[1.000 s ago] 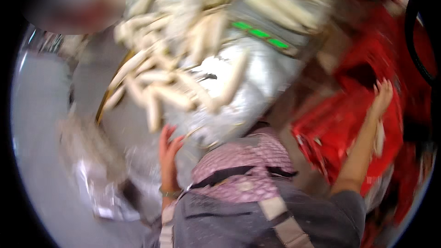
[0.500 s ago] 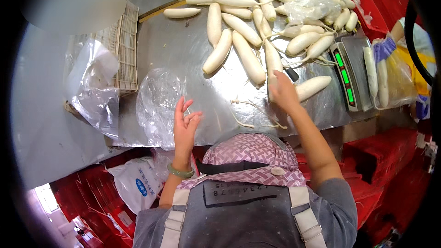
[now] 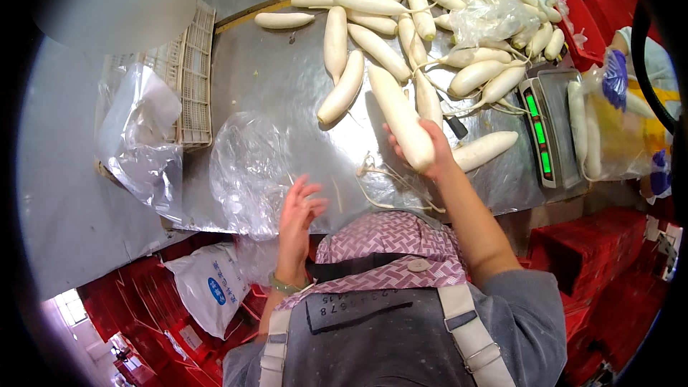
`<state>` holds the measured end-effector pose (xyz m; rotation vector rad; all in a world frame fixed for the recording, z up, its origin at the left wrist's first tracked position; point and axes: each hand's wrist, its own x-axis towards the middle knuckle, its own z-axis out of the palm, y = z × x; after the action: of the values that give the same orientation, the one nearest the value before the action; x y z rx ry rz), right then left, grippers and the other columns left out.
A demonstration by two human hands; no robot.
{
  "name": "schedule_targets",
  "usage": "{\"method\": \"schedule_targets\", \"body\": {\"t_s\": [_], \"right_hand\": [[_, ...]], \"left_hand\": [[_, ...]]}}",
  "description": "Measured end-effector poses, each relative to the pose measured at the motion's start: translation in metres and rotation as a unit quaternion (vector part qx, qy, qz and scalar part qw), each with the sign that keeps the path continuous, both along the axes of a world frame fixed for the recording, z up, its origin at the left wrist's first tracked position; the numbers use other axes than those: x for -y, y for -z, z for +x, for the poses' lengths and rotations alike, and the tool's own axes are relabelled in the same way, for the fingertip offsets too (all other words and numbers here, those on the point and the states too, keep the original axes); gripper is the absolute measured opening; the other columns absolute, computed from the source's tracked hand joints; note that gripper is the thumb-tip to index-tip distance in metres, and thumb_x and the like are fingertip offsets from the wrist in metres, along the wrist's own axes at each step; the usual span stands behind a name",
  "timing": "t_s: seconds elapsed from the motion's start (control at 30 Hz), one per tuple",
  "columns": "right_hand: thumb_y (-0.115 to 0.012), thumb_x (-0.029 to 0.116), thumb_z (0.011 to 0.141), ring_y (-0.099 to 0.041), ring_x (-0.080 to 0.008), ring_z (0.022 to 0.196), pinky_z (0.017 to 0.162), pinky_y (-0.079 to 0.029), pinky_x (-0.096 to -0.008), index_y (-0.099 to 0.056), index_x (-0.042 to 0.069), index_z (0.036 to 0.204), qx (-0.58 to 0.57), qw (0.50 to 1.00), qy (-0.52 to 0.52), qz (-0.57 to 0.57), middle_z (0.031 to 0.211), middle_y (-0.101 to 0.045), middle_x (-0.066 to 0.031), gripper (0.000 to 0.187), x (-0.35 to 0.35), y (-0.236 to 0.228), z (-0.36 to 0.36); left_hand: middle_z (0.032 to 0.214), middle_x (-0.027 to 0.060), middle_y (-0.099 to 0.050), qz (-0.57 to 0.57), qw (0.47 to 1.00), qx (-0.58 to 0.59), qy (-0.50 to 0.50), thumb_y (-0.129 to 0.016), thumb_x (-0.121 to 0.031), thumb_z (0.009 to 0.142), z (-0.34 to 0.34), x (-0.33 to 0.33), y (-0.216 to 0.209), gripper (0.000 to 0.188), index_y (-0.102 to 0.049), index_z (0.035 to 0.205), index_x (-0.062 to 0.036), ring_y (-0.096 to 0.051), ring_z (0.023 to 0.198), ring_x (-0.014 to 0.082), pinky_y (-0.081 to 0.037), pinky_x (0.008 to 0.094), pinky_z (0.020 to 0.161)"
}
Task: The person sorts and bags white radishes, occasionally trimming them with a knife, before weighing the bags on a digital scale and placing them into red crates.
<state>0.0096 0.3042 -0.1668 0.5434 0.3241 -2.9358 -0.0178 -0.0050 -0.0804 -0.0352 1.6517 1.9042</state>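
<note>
A thick white radish [image 3: 400,116] rests in my right hand [image 3: 438,154], fingers curled under its near end, its far end pointing away over the metal table. My left hand [image 3: 297,213] is held up near the table's front edge, fingers apart and slightly blurred, with nothing in it. Beside it lies a crumpled clear plastic bag [image 3: 247,165]. Just right of the held radish is another radish [image 3: 428,100], and a single radish [image 3: 487,150] lies past my right wrist. Thin trimmed roots [image 3: 380,190] lie between my hands.
Many loose radishes [image 3: 351,89] spread across the table's far side. A scale [image 3: 548,129] with green lit displays stands at right, bagged radishes [image 3: 595,136] beside it. A person in purple gloves [image 3: 614,79] is at the far right. At left is a white plastic crate [image 3: 193,75].
My right hand has picked up the thick radish from the table and tilted it toward me. My left hand has moved slightly nearer and to the right, still holding nothing.
</note>
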Motion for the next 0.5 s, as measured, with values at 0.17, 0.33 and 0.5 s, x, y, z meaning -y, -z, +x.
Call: {"method": "schedule_targets", "body": {"t_s": [0.17,0.33,0.5], "right_hand": [[-0.054,0.048,0.088,-0.058,-0.0247,0.076,0.060,-0.054,-0.0349,-0.015,-0.002,0.146,-0.164,0.956,-0.042,-0.238,0.114,-0.050,-0.0203,0.086,0.026,-0.029,0.069],[-0.050,0.058,0.090,-0.056,-0.0222,0.050,0.038,-0.045,-0.0306,-0.020,-0.007,0.141,-0.243,0.923,-0.120,-0.273,0.086,-0.054,-0.0174,0.088,0.050,-0.052,0.085],[-0.043,0.053,0.094,-0.061,-0.0295,0.062,0.045,-0.052,-0.0341,-0.027,-0.001,0.142,-0.246,0.953,-0.155,-0.088,0.106,-0.056,-0.0254,0.073,0.064,-0.062,0.091]], "left_hand": [[0.135,0.0135,-0.048,0.037,0.977,0.033,0.207,-0.055,-0.035,0.093,-0.011,-0.063,-0.017,0.069,-0.025,0.147,-0.0031,-0.052,0.119,0.0215,-0.041,0.0335,0.098],[0.135,0.0181,-0.046,0.242,0.936,0.008,0.255,-0.063,-0.038,0.088,-0.008,-0.112,-0.014,0.086,-0.013,0.149,-0.0036,-0.045,0.128,0.0275,-0.037,0.0401,0.107],[0.127,0.0187,-0.052,0.266,0.936,0.044,0.227,-0.069,-0.033,0.084,-0.004,-0.109,-0.026,0.072,-0.033,0.137,0.0011,-0.052,0.120,0.0291,-0.043,0.0414,0.102]]}}
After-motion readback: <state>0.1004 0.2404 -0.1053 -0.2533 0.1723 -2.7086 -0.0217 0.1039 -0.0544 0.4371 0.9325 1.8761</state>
